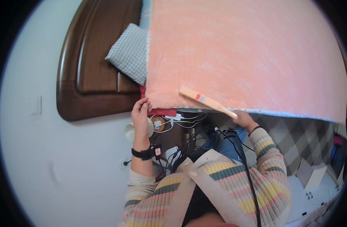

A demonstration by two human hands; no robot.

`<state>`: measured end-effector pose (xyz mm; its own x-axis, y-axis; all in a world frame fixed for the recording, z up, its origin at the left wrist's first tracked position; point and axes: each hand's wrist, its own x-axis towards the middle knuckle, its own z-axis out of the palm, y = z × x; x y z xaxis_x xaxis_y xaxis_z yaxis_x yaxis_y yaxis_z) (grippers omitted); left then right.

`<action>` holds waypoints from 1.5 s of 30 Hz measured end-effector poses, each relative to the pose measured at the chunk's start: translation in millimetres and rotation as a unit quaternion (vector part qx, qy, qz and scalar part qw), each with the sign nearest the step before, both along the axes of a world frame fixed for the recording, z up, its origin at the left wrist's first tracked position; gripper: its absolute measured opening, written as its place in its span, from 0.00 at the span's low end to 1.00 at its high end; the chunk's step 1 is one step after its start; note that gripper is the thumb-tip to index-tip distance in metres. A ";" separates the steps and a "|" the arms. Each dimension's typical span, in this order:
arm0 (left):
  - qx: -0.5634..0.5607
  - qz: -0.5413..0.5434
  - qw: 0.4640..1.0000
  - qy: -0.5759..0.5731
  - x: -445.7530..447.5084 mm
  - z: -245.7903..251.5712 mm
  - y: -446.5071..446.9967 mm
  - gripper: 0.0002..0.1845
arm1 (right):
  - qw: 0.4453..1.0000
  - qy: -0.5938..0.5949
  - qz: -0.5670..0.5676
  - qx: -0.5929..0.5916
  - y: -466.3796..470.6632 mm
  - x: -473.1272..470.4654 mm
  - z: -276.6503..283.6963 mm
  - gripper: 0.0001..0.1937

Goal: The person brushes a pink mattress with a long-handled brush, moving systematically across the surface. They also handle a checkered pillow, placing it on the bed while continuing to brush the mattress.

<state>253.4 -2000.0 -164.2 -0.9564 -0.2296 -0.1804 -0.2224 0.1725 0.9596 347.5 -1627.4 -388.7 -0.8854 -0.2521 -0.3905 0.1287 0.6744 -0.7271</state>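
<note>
My right hand (244,120) grips the handle of a light wooden bed brush (209,102), whose long head lies over the pink bedspread (233,62) near the bed's edge. The side with bristles is hidden; a red and white sticker is on its back. My left hand (141,109) is raised at the corner of the bed with its fingers curled, and whether it touches the cloth I cannot tell. Beside it, red fabric (162,112) shows under the bedspread. A grey checked pillow (129,54) leans between the bedspread and the dark wooden headboard (102,56).
Below the bed corner stands a dark bedside table (172,136) with a power strip (176,117), white cables and a ribbed cream container (130,132). Black cables hang near my legs. A wall socket (123,163) holds a plug. White cabinets (304,195) are at the lower right.
</note>
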 end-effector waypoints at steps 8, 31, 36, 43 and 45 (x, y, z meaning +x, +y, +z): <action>-0.064 0.101 0.992 0.047 -97.2 -34.3 -101.5 0.21 | 0.922 -0.095 -0.369 -0.066 -7.1 -116.3 15.3 0.17; -0.335 0.238 0.857 0.311 -279.8 -5.1 -121.2 0.16 | 0.972 -0.083 -0.197 -0.092 -104.1 -272.6 -10.7 0.18; -0.359 0.329 0.811 0.325 -235.3 86.4 -117.6 0.13 | 0.990 -0.082 0.111 -0.043 -112.3 -246.0 -2.5 0.13; -0.274 0.402 0.807 0.336 -219.6 118.4 -98.1 0.14 | 0.981 0.046 -0.157 -0.100 -91.1 -361.0 8.0 0.13; -0.276 0.397 0.815 0.318 -226.3 122.9 -89.1 0.13 | 0.970 0.012 -0.220 -0.106 -97.7 -391.7 15.0 0.14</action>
